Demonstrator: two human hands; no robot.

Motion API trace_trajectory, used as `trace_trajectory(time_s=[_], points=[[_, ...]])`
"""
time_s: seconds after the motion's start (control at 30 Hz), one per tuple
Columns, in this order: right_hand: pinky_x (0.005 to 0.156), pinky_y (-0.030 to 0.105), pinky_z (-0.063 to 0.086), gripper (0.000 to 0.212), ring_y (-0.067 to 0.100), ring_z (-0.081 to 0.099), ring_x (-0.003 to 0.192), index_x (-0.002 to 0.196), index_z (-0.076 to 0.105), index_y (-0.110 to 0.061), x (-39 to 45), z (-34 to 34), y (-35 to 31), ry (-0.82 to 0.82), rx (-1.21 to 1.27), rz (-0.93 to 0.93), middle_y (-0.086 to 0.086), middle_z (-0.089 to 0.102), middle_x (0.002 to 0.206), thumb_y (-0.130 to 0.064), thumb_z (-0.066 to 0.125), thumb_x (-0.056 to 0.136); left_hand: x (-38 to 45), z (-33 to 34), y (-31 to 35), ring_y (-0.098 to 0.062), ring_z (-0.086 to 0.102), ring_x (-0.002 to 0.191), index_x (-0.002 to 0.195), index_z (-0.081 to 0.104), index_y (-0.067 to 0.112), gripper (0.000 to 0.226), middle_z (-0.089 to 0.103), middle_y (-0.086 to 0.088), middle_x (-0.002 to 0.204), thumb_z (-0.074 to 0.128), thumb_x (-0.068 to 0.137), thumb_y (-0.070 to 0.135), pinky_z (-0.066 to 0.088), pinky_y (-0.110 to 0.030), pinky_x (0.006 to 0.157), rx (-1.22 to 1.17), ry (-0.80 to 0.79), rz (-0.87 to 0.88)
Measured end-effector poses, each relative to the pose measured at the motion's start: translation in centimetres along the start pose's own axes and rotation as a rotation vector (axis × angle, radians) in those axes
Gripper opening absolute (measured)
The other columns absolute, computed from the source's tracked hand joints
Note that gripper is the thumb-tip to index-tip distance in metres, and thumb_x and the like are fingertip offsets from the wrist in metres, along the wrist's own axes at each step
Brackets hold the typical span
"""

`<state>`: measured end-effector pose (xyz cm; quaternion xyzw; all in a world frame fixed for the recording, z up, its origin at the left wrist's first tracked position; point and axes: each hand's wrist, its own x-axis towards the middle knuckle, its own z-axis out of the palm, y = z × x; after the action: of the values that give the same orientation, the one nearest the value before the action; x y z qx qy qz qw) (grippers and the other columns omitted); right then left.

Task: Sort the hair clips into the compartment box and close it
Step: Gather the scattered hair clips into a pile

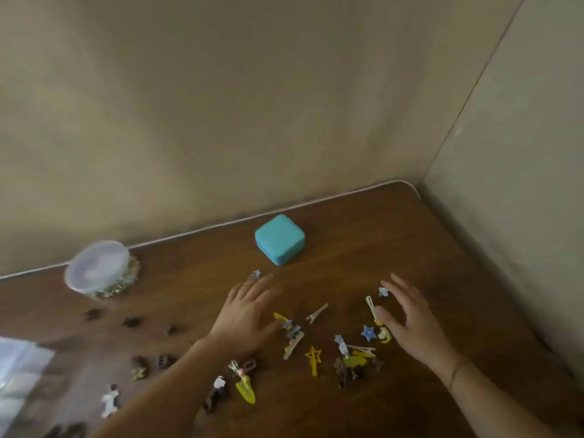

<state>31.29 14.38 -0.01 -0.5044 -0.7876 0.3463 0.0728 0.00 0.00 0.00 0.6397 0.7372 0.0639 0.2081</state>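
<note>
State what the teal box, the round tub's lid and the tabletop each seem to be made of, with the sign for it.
Teal box: probably matte plastic; even colour, rounded corners, no glare.
Tub lid: translucent plastic; cloudy, see-through.
Tabletop: wood or wood-look laminate; brown grain streaks, slight sheen.

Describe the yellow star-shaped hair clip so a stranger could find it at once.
Start at the teal box near the wooden table's back edge and come straight toward the camera, past the two hands. The yellow star clip lies between the forearms, an open star outline on a straight bar. The stars nearby are solid blue; the other yellow clips are not star-shaped.
</note>
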Motion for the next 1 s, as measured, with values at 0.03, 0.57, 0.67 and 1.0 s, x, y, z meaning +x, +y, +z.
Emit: trace_trajectory(time_s=[0.03,0.57,0.67,1.0], points=[[0.119,0.046,0.02,0.081,0.01,0.0,0.149,0.147,0.03,-0.041,0.7,0.2,0.6,-0.038,-0.073,0.003,-0.018,0.009,0.16,-0.081,0.029,0.076,0.7,0.2,0.0,-0.023,0.009,0.154,0.149,0.034,0.038,0.077,0.014,0.009,0.166,0.026,0.081,0.073,0.006,-0.048,0.123,0.015,0.011,-0.009],[0.121,0.034,-0.003,0.082,0.004,-0.016,0.147,0.153,0.013,-0.033,0.1,10.0,-4.0,-0.093,-0.225,-0.188,-0.013,-0.004,0.162,-0.078,0.009,0.085,2.1,3.9,-4.4,-0.008,-0.003,0.153,0.156,0.025,0.028,0.081,0.014,0.008,0.166,0.023,0.09,0.076,0.003,-0.043,0.125,-0.054,0.02,0.115],[0.121,0.035,-0.002,0.079,0.005,-0.015,0.148,0.153,0.014,-0.034,0.6,11.1,-5.5,-0.118,-0.229,-0.238,-0.013,-0.002,0.162,-0.077,0.013,0.087,1.6,4.1,-4.3,-0.007,0.001,0.153,0.156,0.026,0.025,0.079,0.02,0.007,0.165,0.031,0.092,0.072,0.005,-0.04,0.125,-0.124,0.001,0.209],[0.12,0.034,-0.002,0.071,0.004,-0.018,0.147,0.152,0.02,-0.034,-4.4,15.6,-9.6,-0.312,-0.283,-0.438,-0.019,-0.004,0.161,-0.072,0.025,0.093,-5.4,5.5,-5.0,-0.006,0.017,0.152,0.154,0.029,0.018,0.073,0.035,0.0,0.159,0.043,0.097,0.061,0.017,-0.039,0.123,-0.311,0.036,0.285]])
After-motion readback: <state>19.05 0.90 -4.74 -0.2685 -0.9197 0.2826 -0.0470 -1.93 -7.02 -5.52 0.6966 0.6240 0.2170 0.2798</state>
